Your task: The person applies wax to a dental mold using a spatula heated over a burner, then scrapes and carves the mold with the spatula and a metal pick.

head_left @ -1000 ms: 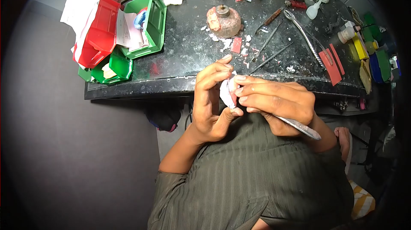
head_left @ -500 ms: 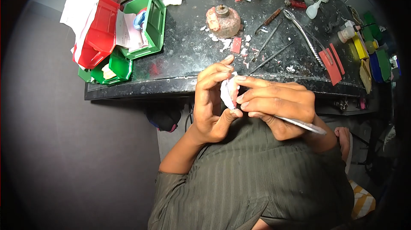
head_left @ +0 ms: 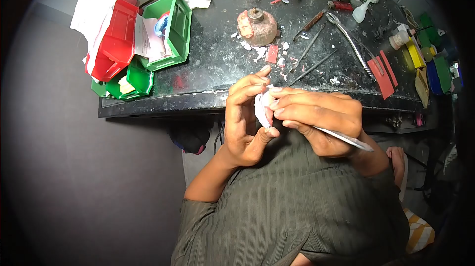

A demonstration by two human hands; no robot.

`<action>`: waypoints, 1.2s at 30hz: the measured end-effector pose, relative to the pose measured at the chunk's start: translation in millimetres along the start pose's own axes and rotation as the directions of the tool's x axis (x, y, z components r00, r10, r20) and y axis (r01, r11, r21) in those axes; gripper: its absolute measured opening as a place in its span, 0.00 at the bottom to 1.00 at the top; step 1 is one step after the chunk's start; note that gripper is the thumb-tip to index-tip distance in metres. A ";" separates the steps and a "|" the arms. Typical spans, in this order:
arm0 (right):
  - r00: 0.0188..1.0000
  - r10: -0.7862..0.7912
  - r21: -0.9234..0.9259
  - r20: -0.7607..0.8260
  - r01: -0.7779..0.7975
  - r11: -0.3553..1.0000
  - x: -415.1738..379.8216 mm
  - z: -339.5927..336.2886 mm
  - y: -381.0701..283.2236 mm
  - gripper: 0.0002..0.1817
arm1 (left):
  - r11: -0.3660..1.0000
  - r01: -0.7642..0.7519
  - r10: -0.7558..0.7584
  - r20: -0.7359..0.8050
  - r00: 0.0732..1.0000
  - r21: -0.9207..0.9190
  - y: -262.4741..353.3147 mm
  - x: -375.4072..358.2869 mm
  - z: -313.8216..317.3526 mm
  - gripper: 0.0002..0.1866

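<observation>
My left hand [head_left: 241, 125] is closed on a small white plaster dental cast [head_left: 261, 110], held between thumb and fingertips just in front of the bench edge. Pink wax [head_left: 268, 115] shows along the cast's right side. In my right hand [head_left: 329, 120] is a slim metal carving tool [head_left: 354, 141], gripped like a pen. Its handle sticks out below the knuckles toward the lower right. My right fingertips touch the wax side of the cast and hide the tool's working tip.
On the black bench [head_left: 213, 70] stands a wax-smeared spirit burner [head_left: 257, 28], with wax crumbs around it. Metal tools [head_left: 311, 48] and pink wax sheets [head_left: 381, 80] lie to the right. Red [head_left: 118, 33] and green bins [head_left: 180, 31] stand at left. Another person's hand [head_left: 396, 157] is at right.
My right fingers have shifted slightly left over the cast, covering more of the pink wax. The tool's handle end has moved a little up and left. My left hand keeps its hold.
</observation>
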State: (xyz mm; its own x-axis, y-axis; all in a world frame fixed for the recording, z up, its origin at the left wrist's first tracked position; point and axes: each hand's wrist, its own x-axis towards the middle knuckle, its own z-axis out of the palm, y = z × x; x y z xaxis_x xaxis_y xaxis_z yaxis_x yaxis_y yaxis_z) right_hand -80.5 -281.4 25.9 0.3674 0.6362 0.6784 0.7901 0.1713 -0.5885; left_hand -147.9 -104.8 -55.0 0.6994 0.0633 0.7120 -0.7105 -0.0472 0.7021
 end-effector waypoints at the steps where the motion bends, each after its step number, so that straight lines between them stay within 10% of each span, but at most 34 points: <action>1: 0.999 0.032 -0.021 -0.010 -0.032 0.999 -0.1 1.3 -0.8 0.09 | 1.000 -0.001 0.001 0.001 1.000 0.001 0.4 0.1 -0.2 0.37; 17: 0.997 0.037 0.110 0.063 -0.044 0.993 -1.9 -6.5 1.9 0.06 | 0.999 0.036 -0.036 -0.017 0.999 -0.002 -0.7 -2.2 -1.7 0.38; 21: 0.981 0.187 0.256 -0.046 -0.169 0.952 -3.8 -16.3 3.7 0.07 | 0.989 0.065 -0.075 -0.074 0.994 -0.135 2.4 -2.6 2.7 0.39; 25: 0.938 0.150 0.513 -0.313 0.035 0.858 -9.5 -9.7 18.9 0.13 | 0.996 0.020 -0.030 -0.125 0.992 -0.084 1.8 -1.2 2.9 0.40; 29: 0.889 0.431 0.670 -0.158 -0.224 0.707 -28.2 -17.2 8.6 0.15 | 0.998 -0.040 0.047 -0.145 0.988 0.054 4.1 -1.5 -0.9 0.43; 36: 0.944 0.326 0.477 -0.054 -0.262 0.839 -14.3 2.2 -4.4 0.08 | 0.959 -0.107 0.156 -0.173 0.973 0.261 8.1 4.2 -2.2 0.36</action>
State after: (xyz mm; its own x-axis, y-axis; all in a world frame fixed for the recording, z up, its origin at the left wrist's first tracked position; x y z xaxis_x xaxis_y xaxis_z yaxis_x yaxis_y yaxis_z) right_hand -90.3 -289.6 17.8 0.6308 0.6154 0.4726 0.3330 0.3355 -0.8813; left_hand -150.9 -102.8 -46.4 0.5560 0.2265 0.7997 -0.7361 -0.3125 0.6004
